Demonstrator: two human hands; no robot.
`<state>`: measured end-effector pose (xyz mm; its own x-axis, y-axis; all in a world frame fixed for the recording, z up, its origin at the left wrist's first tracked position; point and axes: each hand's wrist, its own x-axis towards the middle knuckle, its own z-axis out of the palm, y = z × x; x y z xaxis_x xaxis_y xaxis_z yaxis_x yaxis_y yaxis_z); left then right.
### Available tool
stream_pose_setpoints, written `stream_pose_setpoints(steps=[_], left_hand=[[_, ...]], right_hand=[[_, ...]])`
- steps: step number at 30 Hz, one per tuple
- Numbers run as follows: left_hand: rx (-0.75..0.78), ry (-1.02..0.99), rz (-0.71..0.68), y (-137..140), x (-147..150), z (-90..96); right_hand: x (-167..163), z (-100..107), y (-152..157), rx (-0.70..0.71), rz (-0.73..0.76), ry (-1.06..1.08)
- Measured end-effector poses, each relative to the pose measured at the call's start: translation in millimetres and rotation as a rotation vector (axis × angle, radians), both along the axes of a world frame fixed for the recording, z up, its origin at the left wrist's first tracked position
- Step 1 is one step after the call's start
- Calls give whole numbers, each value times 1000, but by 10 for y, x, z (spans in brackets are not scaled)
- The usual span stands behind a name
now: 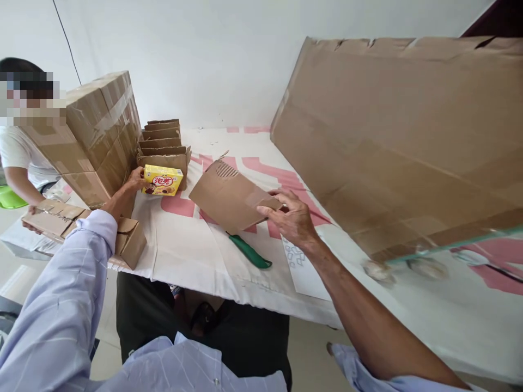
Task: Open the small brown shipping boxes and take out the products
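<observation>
My left hand [138, 179] grips the left end of a yellow snack box [162, 181], which stands just in front of a row of folded cardboard pieces [163, 144]. In my right hand [292, 216] the edge of a flat brown cardboard piece [231, 193] is pinched between thumb and fingers. That piece tilts over the cloth, with a torn, ribbed patch near its far corner. A green-handled tool [250, 252] lies below the cardboard, its far end hidden under it. Beside my right forearm is a white sheet with drawn shapes [302, 267].
Stacked taped cartons [98, 128] rise at the left, with a long low carton [133, 239] before them. Another person [20, 147] is behind the cartons. A large cardboard panel [400, 136] leans over the right side of the cloth-covered table [183, 256].
</observation>
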<state>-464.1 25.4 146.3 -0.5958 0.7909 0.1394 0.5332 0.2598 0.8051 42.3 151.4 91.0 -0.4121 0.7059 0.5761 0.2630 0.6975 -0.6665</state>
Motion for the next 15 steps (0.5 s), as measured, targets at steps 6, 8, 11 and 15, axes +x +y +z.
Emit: stream_pose_setpoints(steps=[6, 8, 11, 15], left_hand=[[-70, 87, 35, 36, 2, -165], [-93, 115, 34, 27, 43, -174], [-112, 163, 47, 9, 104, -81], [-61, 249, 71, -131, 104, 407]], right_hand=[[-251, 34, -116, 177, 101, -12], [-445, 58, -206, 221, 174, -30], [-798, 90, -321, 290, 289, -62], [-1260, 114, -328, 354, 398, -93]])
